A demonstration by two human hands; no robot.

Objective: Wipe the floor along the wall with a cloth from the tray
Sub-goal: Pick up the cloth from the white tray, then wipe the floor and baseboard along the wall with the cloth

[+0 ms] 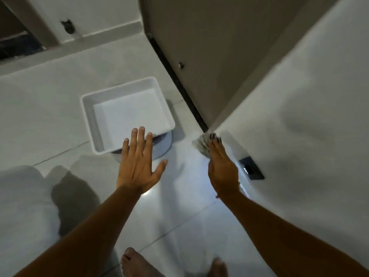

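A white square tray (87, 116) sits on the pale tiled floor, resting partly on a round grey object (162, 145); nothing lies in it. My left hand (139, 164) hovers flat with fingers spread over the tray's near edge, holding nothing. My right hand (220, 166) presses a crumpled light cloth (200, 145) against the floor at the foot of the white wall (299, 96), right at the corner by the door. The fingers cover most of the cloth.
A beige door (219, 47) with a small knob stands ajar, a dark threshold strip (175, 76) running below it. A dark socket (251, 167) is set low in the wall. My bare feet (137, 264) are at the bottom edge.
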